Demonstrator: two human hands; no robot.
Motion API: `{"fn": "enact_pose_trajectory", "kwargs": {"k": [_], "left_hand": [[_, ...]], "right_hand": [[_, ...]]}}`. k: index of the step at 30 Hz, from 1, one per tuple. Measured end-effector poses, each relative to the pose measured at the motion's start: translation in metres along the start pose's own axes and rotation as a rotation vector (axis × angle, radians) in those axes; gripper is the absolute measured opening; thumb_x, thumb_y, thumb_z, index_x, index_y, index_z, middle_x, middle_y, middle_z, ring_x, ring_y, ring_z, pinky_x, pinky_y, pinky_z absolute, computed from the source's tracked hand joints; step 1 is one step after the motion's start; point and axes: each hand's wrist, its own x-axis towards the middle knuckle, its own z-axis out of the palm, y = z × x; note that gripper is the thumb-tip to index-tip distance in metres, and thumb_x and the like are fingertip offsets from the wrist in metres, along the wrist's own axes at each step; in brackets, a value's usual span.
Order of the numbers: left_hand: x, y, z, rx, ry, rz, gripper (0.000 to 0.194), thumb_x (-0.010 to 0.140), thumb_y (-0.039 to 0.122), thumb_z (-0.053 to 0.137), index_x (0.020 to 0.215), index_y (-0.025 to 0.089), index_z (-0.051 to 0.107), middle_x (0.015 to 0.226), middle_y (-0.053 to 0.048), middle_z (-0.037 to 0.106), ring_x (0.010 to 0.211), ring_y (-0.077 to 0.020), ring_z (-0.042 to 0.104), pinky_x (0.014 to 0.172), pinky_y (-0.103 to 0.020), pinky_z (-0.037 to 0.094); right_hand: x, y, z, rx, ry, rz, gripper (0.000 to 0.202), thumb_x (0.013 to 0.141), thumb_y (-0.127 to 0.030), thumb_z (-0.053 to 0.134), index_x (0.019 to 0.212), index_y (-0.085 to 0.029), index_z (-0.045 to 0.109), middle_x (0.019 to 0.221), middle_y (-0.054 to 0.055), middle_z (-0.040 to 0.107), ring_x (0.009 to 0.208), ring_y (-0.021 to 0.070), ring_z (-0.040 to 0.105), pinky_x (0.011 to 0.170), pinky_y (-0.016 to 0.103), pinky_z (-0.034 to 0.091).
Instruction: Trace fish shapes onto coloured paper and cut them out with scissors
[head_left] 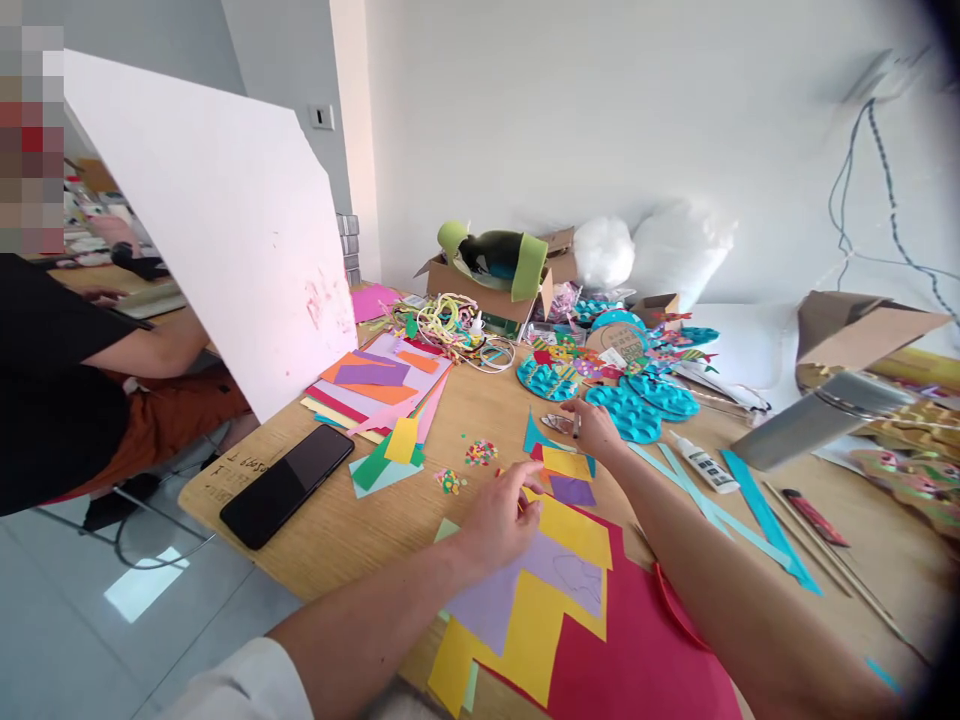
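Note:
My right hand [596,430] reaches over the table with its fingers bent together. A small greyish piece shows at its fingertips, too small to name. Just left of them lies a small fish-shaped cutout [556,424]. My left hand [501,518] is loosely curled above the paper, thumb and forefinger apart, with nothing visible between them. Under and beside it lie yellow paper [574,530], lilac paper [487,610] with a pencilled outline on its right part, and a large crimson sheet [645,660]. Red-handled scissors [679,608] are partly hidden by my right forearm.
A black phone [289,487], stacked coloured paper [375,380] and confetti piles [480,452] lie left. Blue trays [626,412] stand behind. On the right are a glue bottle [705,465], a grey cylinder [821,420] and a cutter [816,517]. Another person [67,370] sits beyond a white board [225,200].

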Motion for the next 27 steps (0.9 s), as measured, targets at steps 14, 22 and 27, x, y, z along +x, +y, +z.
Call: {"fn": "enact_pose_trajectory", "kwargs": {"k": [14, 22, 27], "left_hand": [[-0.003, 0.008, -0.004, 0.117, -0.081, 0.066, 0.039, 0.079, 0.010, 0.051, 0.115, 0.018, 0.060, 0.103, -0.005, 0.068, 0.071, -0.0134, 0.059, 0.075, -0.029, 0.051], [-0.003, 0.010, -0.004, 0.141, -0.109, 0.075, 0.041, 0.079, 0.010, 0.050, 0.118, 0.017, 0.059, 0.102, -0.005, 0.069, 0.070, -0.0135, 0.060, 0.072, -0.028, 0.051], [-0.003, 0.010, -0.004, 0.164, -0.114, 0.094, 0.041, 0.079, 0.011, 0.050, 0.119, 0.017, 0.058, 0.104, -0.005, 0.069, 0.072, -0.0140, 0.061, 0.076, -0.029, 0.052]], "right_hand": [[0.030, 0.014, -0.003, -0.319, -0.378, 0.027, 0.023, 0.092, -0.036, 0.058, 0.103, -0.016, 0.063, 0.100, 0.005, 0.065, 0.086, 0.0157, 0.062, 0.079, 0.035, 0.052], [0.019, -0.001, -0.012, -0.296, -0.338, -0.025, 0.022, 0.076, -0.017, 0.065, 0.098, -0.015, 0.063, 0.091, 0.009, 0.071, 0.083, 0.0227, 0.065, 0.063, 0.026, 0.043], [0.008, -0.007, -0.013, -0.319, -0.293, -0.041, 0.034, 0.073, -0.005, 0.060, 0.106, -0.011, 0.061, 0.097, 0.015, 0.071, 0.093, 0.0276, 0.065, 0.069, 0.028, 0.043]]}}
